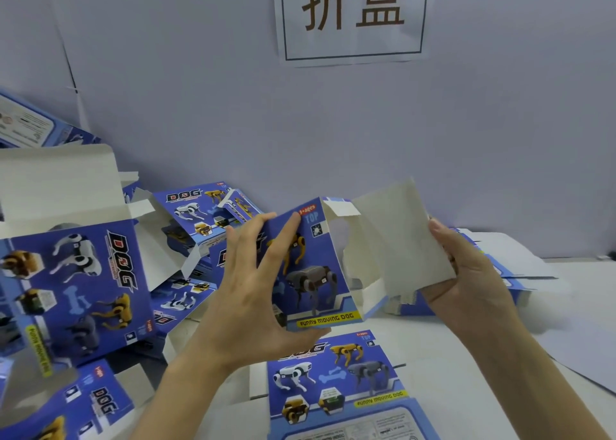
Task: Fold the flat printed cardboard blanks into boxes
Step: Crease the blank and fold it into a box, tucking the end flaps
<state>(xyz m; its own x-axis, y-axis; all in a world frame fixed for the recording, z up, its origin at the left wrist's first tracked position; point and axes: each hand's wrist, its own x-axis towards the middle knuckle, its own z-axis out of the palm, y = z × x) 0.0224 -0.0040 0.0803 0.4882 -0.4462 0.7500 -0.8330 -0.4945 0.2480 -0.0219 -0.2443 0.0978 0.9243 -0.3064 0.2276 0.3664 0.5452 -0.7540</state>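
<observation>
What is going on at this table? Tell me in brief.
A person is folding a blue printed cardboard blank, held half opened above the white table. The left hand spreads over its printed front, thumb under the lower edge; the right hand has a grip on its plain white panel. At left, opened boxes of the same print are piled, and another flat blank lies below the hands.
</observation>
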